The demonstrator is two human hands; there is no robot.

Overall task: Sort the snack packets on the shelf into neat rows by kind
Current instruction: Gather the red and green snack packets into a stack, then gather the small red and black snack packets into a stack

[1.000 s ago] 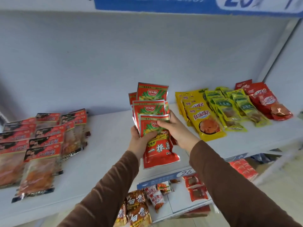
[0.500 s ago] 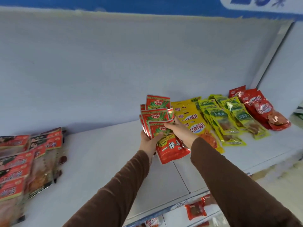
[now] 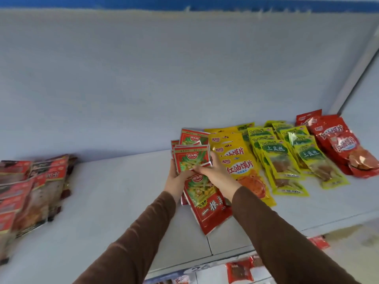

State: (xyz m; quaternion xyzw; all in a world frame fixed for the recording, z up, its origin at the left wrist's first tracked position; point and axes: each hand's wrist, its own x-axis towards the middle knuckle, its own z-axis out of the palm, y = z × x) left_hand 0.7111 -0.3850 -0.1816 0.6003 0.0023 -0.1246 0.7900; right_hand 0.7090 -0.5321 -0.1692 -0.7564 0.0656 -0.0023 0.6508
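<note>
Holding a fanned stack of glossy red-and-green foil snack packets [image 3: 194, 162], I grip it from the left with my left hand [image 3: 176, 179] while my right hand [image 3: 215, 173] pinches its front packets. The lowest packet lies on the white metal shelf [image 3: 114, 201], just beside the yellow packets [image 3: 240, 160]; further right lie yellow-green packets [image 3: 281, 160], then red ones [image 3: 340, 144].

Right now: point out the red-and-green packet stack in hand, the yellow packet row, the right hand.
red-and-green packet stack [image 3: 191, 160], head view, top packet's face
yellow packet row [image 3: 239, 160], head view, front packet's label
right hand [image 3: 217, 175], head view, back of hand
</note>
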